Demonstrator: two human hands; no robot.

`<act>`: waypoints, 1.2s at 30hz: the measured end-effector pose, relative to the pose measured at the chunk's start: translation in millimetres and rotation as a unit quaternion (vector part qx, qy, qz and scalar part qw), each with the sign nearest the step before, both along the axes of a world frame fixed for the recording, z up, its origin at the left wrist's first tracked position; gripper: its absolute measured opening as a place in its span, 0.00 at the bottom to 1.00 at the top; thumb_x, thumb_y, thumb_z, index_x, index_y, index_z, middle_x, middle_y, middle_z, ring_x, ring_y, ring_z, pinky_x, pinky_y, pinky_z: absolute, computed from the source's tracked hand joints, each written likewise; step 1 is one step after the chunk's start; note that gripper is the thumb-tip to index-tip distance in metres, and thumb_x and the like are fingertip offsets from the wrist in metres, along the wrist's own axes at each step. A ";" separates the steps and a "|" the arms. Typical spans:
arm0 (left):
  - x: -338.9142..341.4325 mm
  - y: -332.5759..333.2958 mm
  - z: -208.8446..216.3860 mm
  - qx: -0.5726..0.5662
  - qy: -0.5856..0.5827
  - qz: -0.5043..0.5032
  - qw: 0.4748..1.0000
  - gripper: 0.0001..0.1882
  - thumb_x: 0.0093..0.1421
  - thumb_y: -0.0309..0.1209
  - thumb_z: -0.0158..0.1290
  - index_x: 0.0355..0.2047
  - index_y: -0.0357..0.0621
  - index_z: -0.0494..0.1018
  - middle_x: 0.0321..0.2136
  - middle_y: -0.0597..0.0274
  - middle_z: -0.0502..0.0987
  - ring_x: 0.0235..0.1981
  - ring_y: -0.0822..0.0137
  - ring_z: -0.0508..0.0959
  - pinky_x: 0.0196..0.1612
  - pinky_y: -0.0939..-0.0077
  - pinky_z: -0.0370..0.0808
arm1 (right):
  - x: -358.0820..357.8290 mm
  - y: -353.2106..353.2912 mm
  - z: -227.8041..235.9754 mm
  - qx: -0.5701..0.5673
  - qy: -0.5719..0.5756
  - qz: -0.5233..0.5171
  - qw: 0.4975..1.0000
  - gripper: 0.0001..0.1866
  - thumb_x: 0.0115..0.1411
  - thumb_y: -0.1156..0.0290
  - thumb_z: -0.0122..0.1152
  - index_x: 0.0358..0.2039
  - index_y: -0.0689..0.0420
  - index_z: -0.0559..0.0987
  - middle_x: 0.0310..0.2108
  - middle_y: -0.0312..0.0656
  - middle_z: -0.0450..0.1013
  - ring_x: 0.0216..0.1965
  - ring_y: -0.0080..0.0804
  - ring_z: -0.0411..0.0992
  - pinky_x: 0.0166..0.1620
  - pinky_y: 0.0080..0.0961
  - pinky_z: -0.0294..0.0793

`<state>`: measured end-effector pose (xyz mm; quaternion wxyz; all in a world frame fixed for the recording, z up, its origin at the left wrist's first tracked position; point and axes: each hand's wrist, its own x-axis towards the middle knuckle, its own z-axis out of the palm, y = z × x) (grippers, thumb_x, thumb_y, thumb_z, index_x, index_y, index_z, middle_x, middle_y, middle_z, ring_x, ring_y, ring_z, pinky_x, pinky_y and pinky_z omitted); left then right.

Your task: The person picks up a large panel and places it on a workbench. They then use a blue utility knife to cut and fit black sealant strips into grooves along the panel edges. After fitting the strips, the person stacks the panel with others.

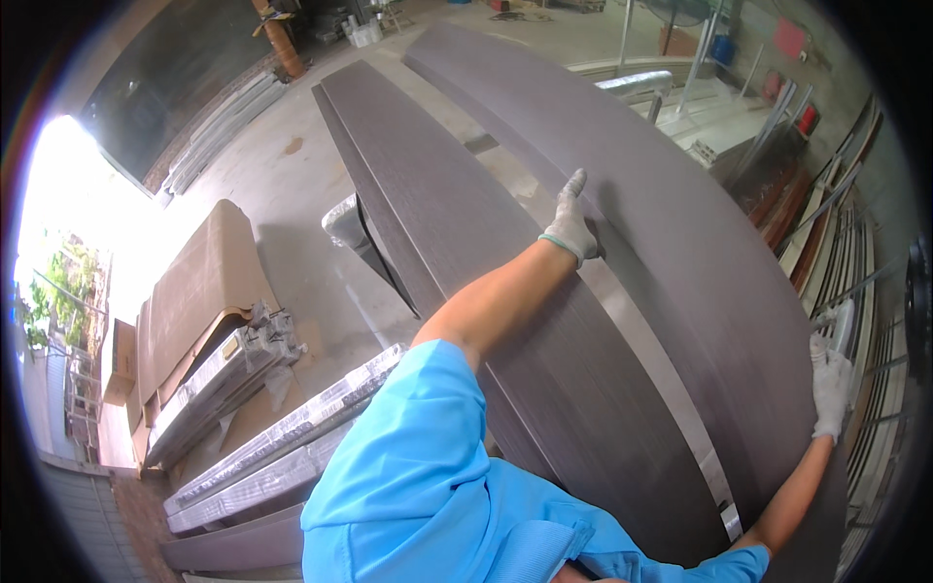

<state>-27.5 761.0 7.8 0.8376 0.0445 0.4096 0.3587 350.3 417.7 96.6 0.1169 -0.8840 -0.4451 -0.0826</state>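
Observation:
A long, wide grey-brown panel [661, 185] stretches away from me on the right side. My left hand [573, 225], in a pale work glove with a green cuff, grips its left edge, thumb on top and the fingers hidden beneath. On the panel's right edge lies my right hand [831, 384], also gloved and holding that side; its fingers only partly show. To the left, under my left forearm, a second panel [437, 185] of the same colour runs alongside, with a narrow gap between the two.
Foil-wrapped padded supports [342, 222] show beside the left panel. Plastic-wrapped lengths [282, 428] and a stack covered with brown cardboard [199, 291] lie on the left. Long strips and bars fill a rack [836, 223] on the right. An orange-brown post [282, 49] stands far off.

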 end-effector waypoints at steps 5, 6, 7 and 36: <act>5.0 4.5 -12.6 0.028 -0.091 0.006 0.995 0.57 0.57 0.59 0.60 0.73 0.36 0.48 0.72 0.43 0.55 0.72 0.45 0.55 0.74 0.44 0.44 | 35.1 26.3 -88.3 0.040 -0.077 0.048 0.995 0.43 0.67 0.34 0.48 0.51 0.69 0.80 0.53 0.67 0.74 0.59 0.63 0.69 0.62 0.45 0.65; 6.3 6.1 -13.9 0.024 -0.059 -0.006 0.998 0.55 0.57 0.59 0.60 0.72 0.36 0.50 0.71 0.44 0.57 0.71 0.46 0.58 0.73 0.45 0.47 | 43.0 27.2 -96.6 -0.003 -0.076 0.030 0.997 0.43 0.68 0.34 0.47 0.51 0.69 0.79 0.54 0.66 0.73 0.60 0.63 0.68 0.63 0.45 0.65; 8.3 7.6 -15.4 0.002 -0.027 -0.016 0.999 0.54 0.57 0.58 0.60 0.72 0.37 0.51 0.70 0.44 0.59 0.69 0.46 0.60 0.73 0.45 0.49 | 48.5 28.5 -104.2 -0.033 -0.059 0.023 0.997 0.43 0.68 0.34 0.46 0.51 0.69 0.79 0.56 0.66 0.72 0.61 0.63 0.67 0.63 0.45 0.64; -411.9 20.0 -162.4 0.270 0.398 0.114 0.869 0.33 0.57 0.37 0.66 0.60 0.37 0.71 0.51 0.53 0.78 0.53 0.59 0.76 0.55 0.68 0.73 | -382.3 21.6 2.4 0.057 0.186 0.203 0.960 0.11 0.64 0.70 0.62 0.44 0.60 0.83 0.42 0.45 0.80 0.40 0.36 0.79 0.47 0.31 0.76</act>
